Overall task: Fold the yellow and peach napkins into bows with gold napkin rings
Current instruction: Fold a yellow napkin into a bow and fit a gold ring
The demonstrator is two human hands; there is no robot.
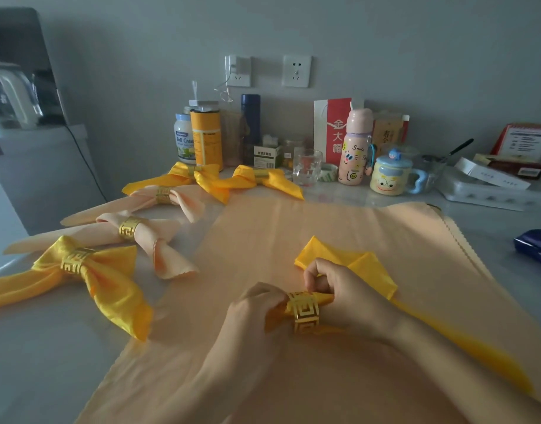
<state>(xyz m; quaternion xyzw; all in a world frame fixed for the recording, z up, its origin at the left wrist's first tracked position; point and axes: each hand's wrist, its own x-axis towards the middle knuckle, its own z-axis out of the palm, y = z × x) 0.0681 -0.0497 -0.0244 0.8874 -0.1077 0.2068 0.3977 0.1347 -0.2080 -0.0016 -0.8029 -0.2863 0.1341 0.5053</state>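
Five finished bows lie on the left of the tabletop [49, 347]: three yellow bows [88, 270] and two peach bows [140, 234], each in one gold ring. A sixth gold ring [304, 310] circles the bunched yellow napkin [370, 267] at centre, atop a spread peach napkin [293, 228]. The left hand [254, 307] and right hand [345, 292] pinch the cloth with curled fingers either side of it.

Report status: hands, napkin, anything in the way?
Left hand grips napkin left of ring; right hand pinches it on the right. Ring on, bow unfinished. Five finished bows lie left, nothing blocking.
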